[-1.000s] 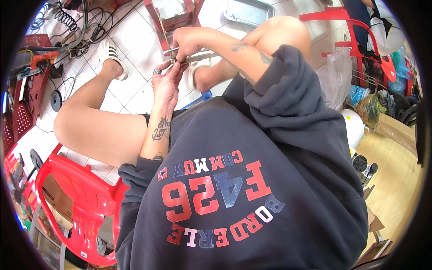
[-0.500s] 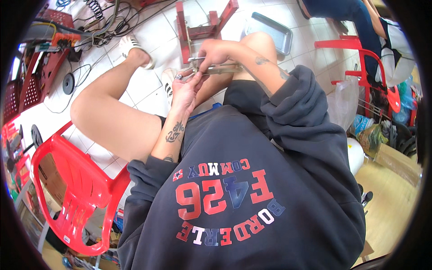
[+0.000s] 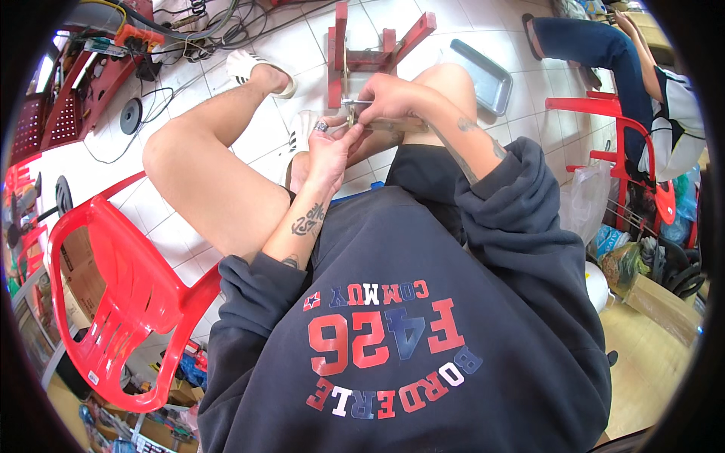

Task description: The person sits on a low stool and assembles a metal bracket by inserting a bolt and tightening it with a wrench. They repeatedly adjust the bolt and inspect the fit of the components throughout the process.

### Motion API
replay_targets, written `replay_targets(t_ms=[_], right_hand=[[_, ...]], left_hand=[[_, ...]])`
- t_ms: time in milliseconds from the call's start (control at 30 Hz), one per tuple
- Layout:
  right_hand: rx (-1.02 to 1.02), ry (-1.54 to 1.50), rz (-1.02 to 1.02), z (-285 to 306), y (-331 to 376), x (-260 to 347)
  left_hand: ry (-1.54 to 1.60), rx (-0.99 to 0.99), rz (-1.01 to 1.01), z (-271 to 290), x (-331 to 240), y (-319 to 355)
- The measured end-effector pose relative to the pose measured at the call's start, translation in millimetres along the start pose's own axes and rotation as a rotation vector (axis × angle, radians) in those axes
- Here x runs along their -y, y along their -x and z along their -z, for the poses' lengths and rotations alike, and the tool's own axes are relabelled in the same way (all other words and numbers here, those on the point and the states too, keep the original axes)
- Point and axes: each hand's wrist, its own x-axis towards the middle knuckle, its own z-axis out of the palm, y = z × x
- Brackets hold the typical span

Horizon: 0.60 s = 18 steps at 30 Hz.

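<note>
My left hand (image 3: 332,156), with a ring on one finger, is closed in a pinch beside a small brass-coloured metal part (image 3: 351,115). My right hand (image 3: 391,98) bends over it from the right, its fingers closed on a thin silvery metal rod (image 3: 355,102) whose end sticks out to the left. A long flat bar (image 3: 400,125) runs under the right wrist toward my thigh; what supports it is hidden. The fingertips of both hands nearly meet. Just beyond them stands a red metal frame (image 3: 334,83) on the floor.
A grey metal tray (image 3: 483,75) lies right of my knee. Red plastic chairs (image 3: 121,302) stand at left and right. Cables (image 3: 234,34) and a perforated red metal rack (image 3: 64,121) are at far left. A seated person (image 3: 604,57) is at far right, near bags and cardboard.
The whole view has shifted, so the scene sits farther right and slightly lower. Both hands stay together at the metal part; the rod now points more level.
</note>
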Motion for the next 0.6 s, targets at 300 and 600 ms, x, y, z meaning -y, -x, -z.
replay_targets(t_ms=[300, 600], right_hand=[[-0.048, -0.174, -0.007, -12.8, 1.0, -19.7], [-0.134, -0.181, -0.068, -28.4, 4.2, -13.9]], left_hand=[[-0.183, -0.132, -0.080, -5.0, 4.8, 4.8], [-0.182, -0.196, -0.060, -8.8, 4.2, 9.0]])
